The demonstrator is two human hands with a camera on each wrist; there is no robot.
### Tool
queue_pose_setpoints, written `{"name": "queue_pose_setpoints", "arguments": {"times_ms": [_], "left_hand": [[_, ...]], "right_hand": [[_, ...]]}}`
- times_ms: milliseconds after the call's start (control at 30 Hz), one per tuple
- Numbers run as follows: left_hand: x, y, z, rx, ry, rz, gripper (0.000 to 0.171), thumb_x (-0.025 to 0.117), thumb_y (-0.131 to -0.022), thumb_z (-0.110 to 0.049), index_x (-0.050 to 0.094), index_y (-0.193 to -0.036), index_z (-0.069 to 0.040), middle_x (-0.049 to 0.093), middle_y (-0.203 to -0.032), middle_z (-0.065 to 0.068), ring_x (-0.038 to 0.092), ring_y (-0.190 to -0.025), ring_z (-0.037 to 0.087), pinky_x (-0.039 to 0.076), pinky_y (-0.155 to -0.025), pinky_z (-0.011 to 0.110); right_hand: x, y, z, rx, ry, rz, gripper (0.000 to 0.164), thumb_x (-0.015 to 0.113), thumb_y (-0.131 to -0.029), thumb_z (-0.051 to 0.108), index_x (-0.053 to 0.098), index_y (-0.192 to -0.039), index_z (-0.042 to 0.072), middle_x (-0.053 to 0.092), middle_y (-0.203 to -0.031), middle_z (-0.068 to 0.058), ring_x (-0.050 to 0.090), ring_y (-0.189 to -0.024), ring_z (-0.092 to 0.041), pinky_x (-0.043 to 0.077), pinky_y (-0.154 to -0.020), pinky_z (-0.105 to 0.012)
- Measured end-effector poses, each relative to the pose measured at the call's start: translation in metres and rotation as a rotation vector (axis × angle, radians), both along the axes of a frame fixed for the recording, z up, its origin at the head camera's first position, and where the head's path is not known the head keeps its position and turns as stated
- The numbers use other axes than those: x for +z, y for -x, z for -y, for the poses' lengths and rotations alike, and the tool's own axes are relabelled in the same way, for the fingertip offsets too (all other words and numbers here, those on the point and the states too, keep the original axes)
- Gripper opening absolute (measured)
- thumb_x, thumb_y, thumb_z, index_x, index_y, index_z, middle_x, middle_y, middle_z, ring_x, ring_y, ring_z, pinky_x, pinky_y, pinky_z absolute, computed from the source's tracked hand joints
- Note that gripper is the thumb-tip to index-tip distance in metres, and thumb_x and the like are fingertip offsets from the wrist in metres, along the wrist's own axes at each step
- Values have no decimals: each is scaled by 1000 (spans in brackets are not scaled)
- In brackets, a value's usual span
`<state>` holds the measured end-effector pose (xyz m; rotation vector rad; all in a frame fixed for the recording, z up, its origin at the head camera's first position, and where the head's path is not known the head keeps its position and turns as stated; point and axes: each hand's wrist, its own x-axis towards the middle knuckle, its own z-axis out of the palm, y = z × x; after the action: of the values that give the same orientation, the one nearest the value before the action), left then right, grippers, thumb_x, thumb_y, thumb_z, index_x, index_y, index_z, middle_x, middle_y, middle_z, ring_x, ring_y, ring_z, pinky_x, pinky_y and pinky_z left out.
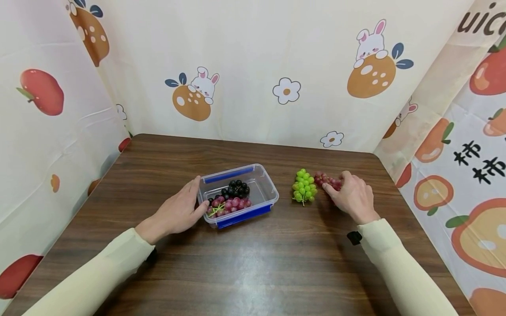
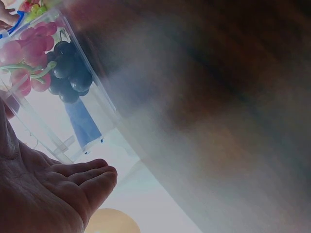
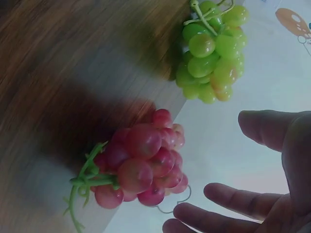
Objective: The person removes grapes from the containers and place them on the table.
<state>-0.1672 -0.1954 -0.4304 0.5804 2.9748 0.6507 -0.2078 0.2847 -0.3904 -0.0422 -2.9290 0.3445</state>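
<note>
My left hand rests against the left end of a clear plastic container with blue latches, its fingers fairly straight and the thumb apart. Inside lie a bunch of black grapes and a bunch of pink-red grapes with a green stem. Over on the right, my right hand reaches above another bunch of red grapes, partly covering it in the head view. In the right wrist view, its thumb and fingers are spread beside those red grapes, with a gap between. Green grapes lie just left of them.
Everything stands on a dark brown wooden table. Printed curtains with fruit and rabbits hang along its back and both sides. The container sits left of the green grapes, with bare tabletop between them.
</note>
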Motion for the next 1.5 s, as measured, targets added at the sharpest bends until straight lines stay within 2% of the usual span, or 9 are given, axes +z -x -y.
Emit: {"name": "queue_pose_setpoints", "arguments": {"times_ms": [200, 433, 767, 1000, 1200, 1500], "left_hand": [[0, 1, 0, 0, 2, 0, 84, 46, -106, -44, 9, -161, 7, 20, -166, 27, 28, -151, 40, 34, -115, 57], [-1, 0, 1, 3, -3, 1, 84, 48, -106, -42, 10, -161, 7, 20, -166, 27, 28, -151, 40, 34, -116, 57], [0, 0, 0, 3, -1, 3, 83, 48, -106, -42, 9, -161, 7, 20, -166, 27, 28, -151, 40, 34, -116, 57], [1, 0, 0, -1, -2, 3, 83, 47, -106, -43, 10, -161, 8, 21, -165, 28, 28, -151, 40, 34, -116, 57], [1, 0, 0, -2, 4, 6, 83, 46, -106, -43, 9, -161, 8, 21, -165, 28, 28, -151, 40, 34, -116, 57], [1, 1, 0, -1, 4, 11, 83, 47, -106, -42, 10, -161, 7, 21, -166, 27, 28, -151, 40, 34, -116, 57]], "right_hand": [[2, -3, 7, 30, 28, -51, 64, 67, -94, 53, 63, -126, -3, 68, -106, -28, 63, -86, -41, 45, -68, -52], [3, -5, 16, 97, 82, -100, 52, 69, -95, 45, 67, -125, 3, 71, -108, -24, 65, -91, -40, 48, -74, -55], [4, -8, 27, 138, 136, -84, 47, 67, -96, 45, 67, -125, 7, 70, -114, -23, 65, -98, -40, 51, -79, -57], [5, -7, 34, 204, 165, -82, 44, 68, -97, 45, 68, -126, 11, 70, -116, -21, 66, -100, -40, 53, -80, -57], [6, -7, 41, 255, 185, -52, 49, 69, -97, 44, 65, -131, 8, 69, -115, -19, 66, -100, -38, 54, -81, -55], [6, -7, 50, 315, 207, -49, 52, 73, -95, 40, 65, -133, 5, 70, -111, -15, 63, -95, -29, 53, -82, -50]]}}
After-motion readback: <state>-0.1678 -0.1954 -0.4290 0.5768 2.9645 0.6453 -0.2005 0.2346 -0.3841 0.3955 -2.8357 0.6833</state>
